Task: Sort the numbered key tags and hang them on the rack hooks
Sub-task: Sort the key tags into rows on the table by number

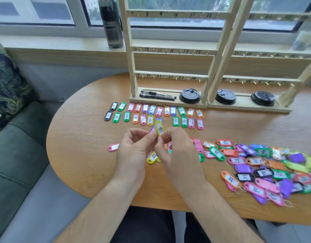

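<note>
Hands are meeting over the middle of the wooden table, both pinching a yellow tag marked 14: the left hand and the right hand are closing their fingertips on its lower end, holding it upright with the label facing the camera, presumably so the number can be read. A purple tag is peeking out behind it, seemingly gripped along with it. Beyond the hands, two sorted rows of tags are lying in number order from 1 to 12, with a gap in the nearer row around 7 and 8, laid out that way probably for pairing before hanging. An unsorted heap of tags is sprawling to the right. The wooden rack is standing behind, its numbered hooks bare, so hanging is not yet begun
</note>
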